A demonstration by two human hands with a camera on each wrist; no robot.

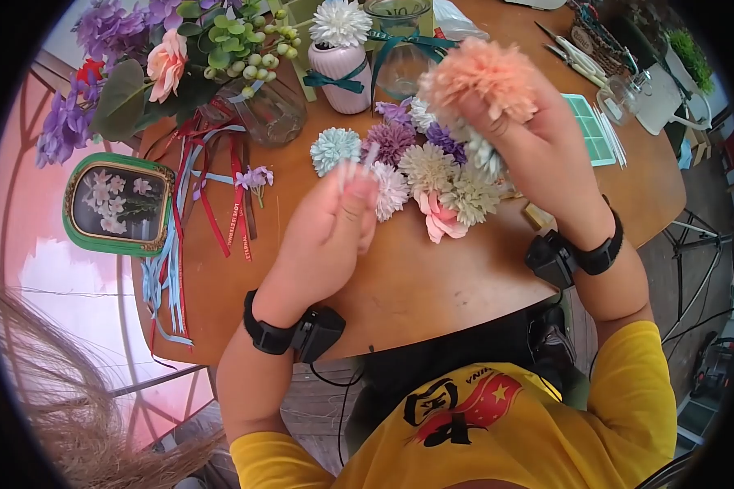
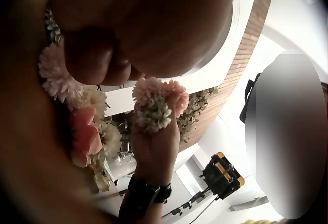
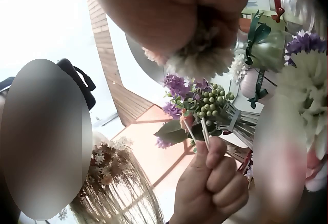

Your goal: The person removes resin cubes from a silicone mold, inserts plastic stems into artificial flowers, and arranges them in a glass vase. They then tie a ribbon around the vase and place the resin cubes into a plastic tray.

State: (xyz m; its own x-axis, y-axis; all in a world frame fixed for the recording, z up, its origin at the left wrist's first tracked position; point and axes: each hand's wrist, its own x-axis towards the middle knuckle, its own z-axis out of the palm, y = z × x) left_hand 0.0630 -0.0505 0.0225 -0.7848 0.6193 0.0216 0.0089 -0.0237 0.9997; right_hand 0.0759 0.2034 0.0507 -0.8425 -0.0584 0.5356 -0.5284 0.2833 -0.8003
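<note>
In the head view the left hand is raised over the table. Its thumb and curled fingers pinch thin white sticks, clearest in the right wrist view. The right hand holds a peach pompom flower, with a pale white-green flower below it against the palm. The left wrist view shows the right hand around both blooms. Between and beyond the hands lie a light blue flower, a mauve one, a cream one and a pink one.
Ribbons and a green-framed picture lie at the left. Behind stand a glass vase with flowers, a pink vase and a glass jar. A green tray, white sticks and pliers are at the right.
</note>
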